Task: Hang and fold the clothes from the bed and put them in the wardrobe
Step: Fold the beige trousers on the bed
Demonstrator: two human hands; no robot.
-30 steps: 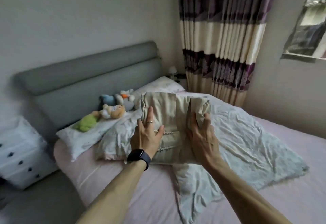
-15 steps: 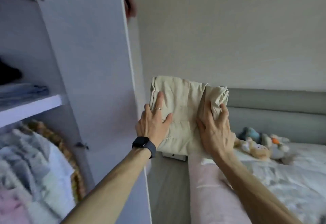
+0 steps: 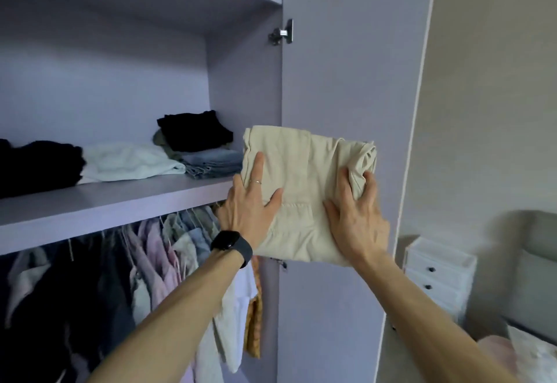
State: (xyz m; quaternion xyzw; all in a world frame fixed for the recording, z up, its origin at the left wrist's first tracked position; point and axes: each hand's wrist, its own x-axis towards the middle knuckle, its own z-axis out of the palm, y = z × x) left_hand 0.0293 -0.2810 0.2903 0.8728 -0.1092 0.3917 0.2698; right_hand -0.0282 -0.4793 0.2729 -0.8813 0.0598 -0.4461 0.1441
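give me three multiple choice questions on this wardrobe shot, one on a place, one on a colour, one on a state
1. Where is the beige garment?
A. on the bed
B. held by the left hand and right hand, in front of the wardrobe door
C. on the floor

2. What colour is the folded item on top of the denim stack on the shelf?
A. red
B. black
C. yellow

3. How does the wardrobe door stand?
A. open
B. shut
C. taken off

Key:
1 B, both hands are on it, and it is in the air before the door.
2 B, it is plainly black above the blue denim.
3 A, the door's inner face and its hinge show, and the shelf inside is in view.
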